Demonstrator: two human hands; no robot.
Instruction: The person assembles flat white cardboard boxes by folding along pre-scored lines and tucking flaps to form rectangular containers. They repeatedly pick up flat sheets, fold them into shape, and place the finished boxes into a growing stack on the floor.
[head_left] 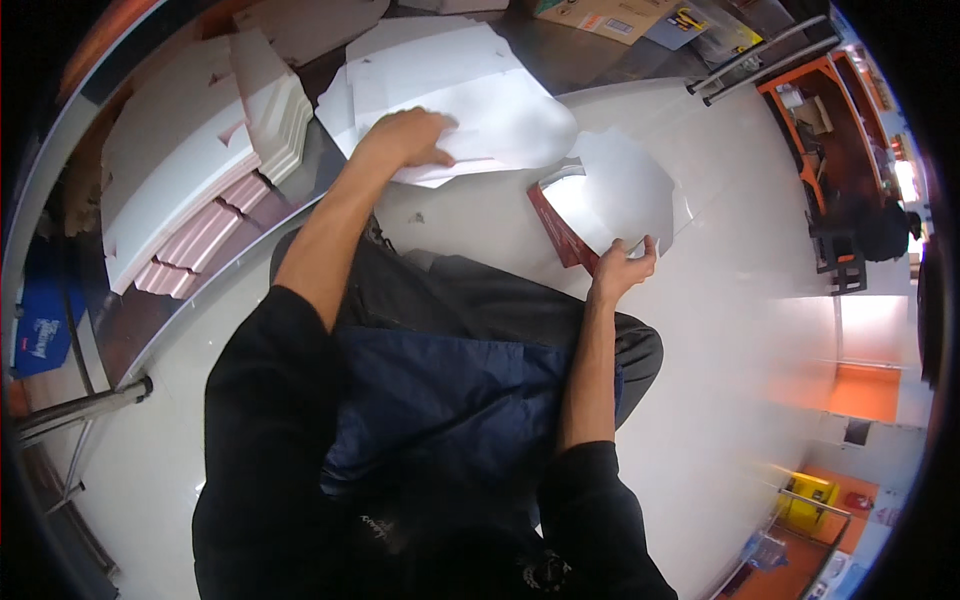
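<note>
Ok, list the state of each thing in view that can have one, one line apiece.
White sheets: flat, piled unevenly.
White cartons: flat, stacked, edges staggered.
Pale sheet: bent, near edge held.
Red card: tilted, partly hidden by the pale sheet.
Left hand: open, resting on the white sheets.
Right hand: grip closed on the pale sheet.
Blue apron: creased.

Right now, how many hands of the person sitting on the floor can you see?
2. The left hand is on the pile of white sheets; the right hand is at the lower edge of a pale sheet. Neither is hidden.
</note>
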